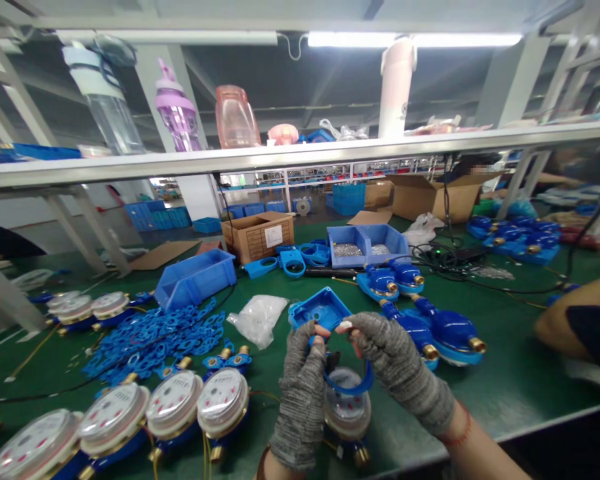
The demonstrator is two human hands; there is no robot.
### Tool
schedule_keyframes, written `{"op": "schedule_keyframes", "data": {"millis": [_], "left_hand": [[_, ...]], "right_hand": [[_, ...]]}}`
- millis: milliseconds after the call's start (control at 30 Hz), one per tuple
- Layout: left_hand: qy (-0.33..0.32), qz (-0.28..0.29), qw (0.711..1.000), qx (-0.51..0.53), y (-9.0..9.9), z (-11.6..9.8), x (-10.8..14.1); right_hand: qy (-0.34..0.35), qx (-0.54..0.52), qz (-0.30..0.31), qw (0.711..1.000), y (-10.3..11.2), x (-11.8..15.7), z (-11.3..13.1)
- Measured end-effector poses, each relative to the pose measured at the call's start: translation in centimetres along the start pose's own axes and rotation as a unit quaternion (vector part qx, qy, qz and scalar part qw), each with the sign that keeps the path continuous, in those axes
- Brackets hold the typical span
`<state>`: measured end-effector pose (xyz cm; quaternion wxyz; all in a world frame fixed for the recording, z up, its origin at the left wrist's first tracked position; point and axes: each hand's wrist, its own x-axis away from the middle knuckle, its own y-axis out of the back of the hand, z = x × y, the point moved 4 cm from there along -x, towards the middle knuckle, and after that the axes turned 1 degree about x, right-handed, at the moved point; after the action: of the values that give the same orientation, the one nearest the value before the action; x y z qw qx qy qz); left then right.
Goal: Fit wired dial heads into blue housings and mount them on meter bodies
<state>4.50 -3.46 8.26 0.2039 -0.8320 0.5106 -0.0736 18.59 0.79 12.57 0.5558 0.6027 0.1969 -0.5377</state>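
Note:
Both my hands wear grey fingerless knitted gloves. My left hand (300, 393) is closed, its fingertips pinched at the edge of a blue ring cover (353, 388). The ring is tilted over the face of a water meter (347, 413) below my hands. My right hand (397, 363) is closed at the ring's other side, with a small white spot at its fingertips that I cannot make out. Just behind my fingers lies an open blue square housing (323, 307). Part of the ring is hidden by my gloves.
Several uncovered meters (223, 403) line the left front, near a pile of blue plastic parts (155, 343). A clear plastic bag (260, 317), blue bins (347, 233) and covered meters (453, 330) surround the work area. Another person's arm (575, 310) is at right. A shelf (300, 152) crosses above.

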Motion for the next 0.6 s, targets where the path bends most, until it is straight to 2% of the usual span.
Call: {"op": "schedule_keyframes", "data": {"millis": [67, 133, 233, 300, 400, 467, 600], "left_hand": [[-0.057, 0.014, 0.994, -0.094, 0.2, -0.3, 0.1], [-0.092, 0.029, 0.988, -0.119, 0.3, -0.4, 0.3], [-0.098, 0.000, 0.991, -0.088, 0.5, -0.4, 0.3], [-0.065, -0.020, 0.997, -0.024, 0.4, -0.2, 0.1], [0.028, -0.016, 0.993, 0.116, -0.1, 0.5, -0.1], [0.062, -0.013, 0.982, 0.177, -0.5, 0.7, 0.1], [0.052, -0.046, 0.983, 0.171, -0.4, 0.8, 1.3]], "right_hand": [[0.015, 0.055, 0.043, 0.997, 0.4, 0.3, 1.0], [0.027, 0.084, 0.079, 0.993, 0.6, 0.3, 1.9], [0.008, 0.069, 0.056, 0.996, 0.6, 0.0, 2.6], [-0.008, 0.058, -0.002, 0.998, 0.4, 0.0, 2.8], [-0.035, 0.057, -0.067, 0.995, -0.4, 0.7, 3.2], [-0.063, 0.024, -0.079, 0.995, -1.0, 1.2, 3.3], [-0.142, -0.129, -0.075, 0.979, -1.4, 1.7, 2.9]]}}
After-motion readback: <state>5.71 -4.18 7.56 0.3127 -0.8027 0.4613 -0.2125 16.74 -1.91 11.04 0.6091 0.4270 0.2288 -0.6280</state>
